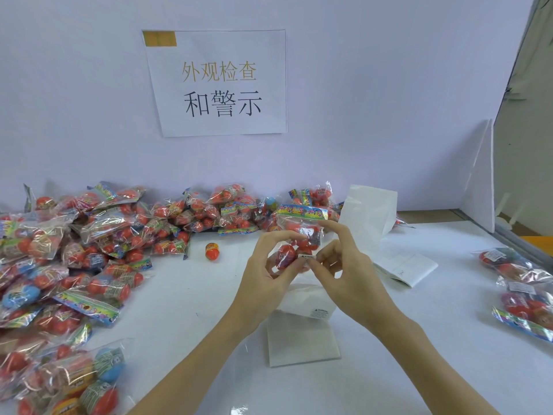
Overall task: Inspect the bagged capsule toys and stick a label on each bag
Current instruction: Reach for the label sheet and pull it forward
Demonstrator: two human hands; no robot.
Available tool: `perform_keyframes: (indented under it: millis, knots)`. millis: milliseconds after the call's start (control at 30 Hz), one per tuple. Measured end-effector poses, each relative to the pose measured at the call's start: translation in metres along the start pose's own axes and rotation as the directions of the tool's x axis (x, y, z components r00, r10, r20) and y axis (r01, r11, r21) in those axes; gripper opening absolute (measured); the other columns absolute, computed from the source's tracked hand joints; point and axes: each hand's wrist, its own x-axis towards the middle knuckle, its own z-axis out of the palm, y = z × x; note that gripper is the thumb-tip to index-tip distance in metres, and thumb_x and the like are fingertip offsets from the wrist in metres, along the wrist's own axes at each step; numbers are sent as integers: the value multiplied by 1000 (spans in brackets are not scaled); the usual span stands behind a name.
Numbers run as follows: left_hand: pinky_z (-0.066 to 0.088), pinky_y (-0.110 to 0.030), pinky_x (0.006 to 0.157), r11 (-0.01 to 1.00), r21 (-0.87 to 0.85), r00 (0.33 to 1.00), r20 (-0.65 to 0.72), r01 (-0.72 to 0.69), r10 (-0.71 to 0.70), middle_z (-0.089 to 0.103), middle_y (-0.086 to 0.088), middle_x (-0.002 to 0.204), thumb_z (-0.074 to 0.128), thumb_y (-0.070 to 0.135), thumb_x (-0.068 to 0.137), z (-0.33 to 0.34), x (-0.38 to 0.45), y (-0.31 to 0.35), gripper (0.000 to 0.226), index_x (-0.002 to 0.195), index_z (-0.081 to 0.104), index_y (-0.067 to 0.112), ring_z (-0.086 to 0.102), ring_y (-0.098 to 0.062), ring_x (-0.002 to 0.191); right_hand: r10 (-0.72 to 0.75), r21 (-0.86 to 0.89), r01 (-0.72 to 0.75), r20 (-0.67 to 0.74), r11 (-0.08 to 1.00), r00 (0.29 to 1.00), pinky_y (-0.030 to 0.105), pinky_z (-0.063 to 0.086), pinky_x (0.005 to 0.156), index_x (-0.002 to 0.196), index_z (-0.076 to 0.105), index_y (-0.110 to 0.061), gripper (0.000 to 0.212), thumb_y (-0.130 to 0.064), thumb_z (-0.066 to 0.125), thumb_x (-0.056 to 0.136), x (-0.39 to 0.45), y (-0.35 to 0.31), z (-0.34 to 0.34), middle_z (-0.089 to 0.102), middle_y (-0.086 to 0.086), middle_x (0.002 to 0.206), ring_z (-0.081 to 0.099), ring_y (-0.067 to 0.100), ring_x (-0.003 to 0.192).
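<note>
A clear bag of red capsule toys with a colourful header card is held up above the white table. My left hand grips its lower left side. My right hand pinches a small white warning label against the bag's lower front. Below the hands lies a white label backing sheet with one label left on it.
A large heap of bagged capsule toys covers the left and back of the table. A loose capsule lies near the middle. Some bags lie at the right. More white sheets and a folded one sit behind.
</note>
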Motion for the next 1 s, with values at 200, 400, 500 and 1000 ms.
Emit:
perform_keyframes:
  millis: [200,400,500,1000]
  knots:
    - [62,-48,91,988,-156,999,-44,7,-14,54,-16,127,69,-5,95,-5,6,0,41,126,56,19,72,-27,97,208,43,-205,-89,978,974,20,50,69,130,48,-38,43,-25,72,97,5,4,-8,65,-4,81,64,8,74]
    - [60,-52,94,938,-340,996,-19,71,-82,61,-13,125,74,-2,91,-3,5,2,77,141,46,49,73,-38,101,314,251,-336,126,908,941,19,55,69,113,71,-25,43,-59,62,88,6,-12,-8,77,-8,89,73,10,82]
    - [58,-53,97,945,-317,997,-10,74,-81,60,-16,124,81,5,86,-2,5,3,88,145,40,56,72,-42,105,342,286,-363,122,887,932,19,55,69,111,71,-28,31,-47,76,87,4,-11,-5,77,-4,89,73,13,82]
    - [59,-31,83,978,-18,978,-20,207,-207,74,-5,113,81,13,90,-14,10,6,47,130,59,24,76,-24,94,370,486,-398,159,778,916,23,51,70,113,67,2,51,-31,83,77,5,-2,-6,68,13,82,57,16,69]
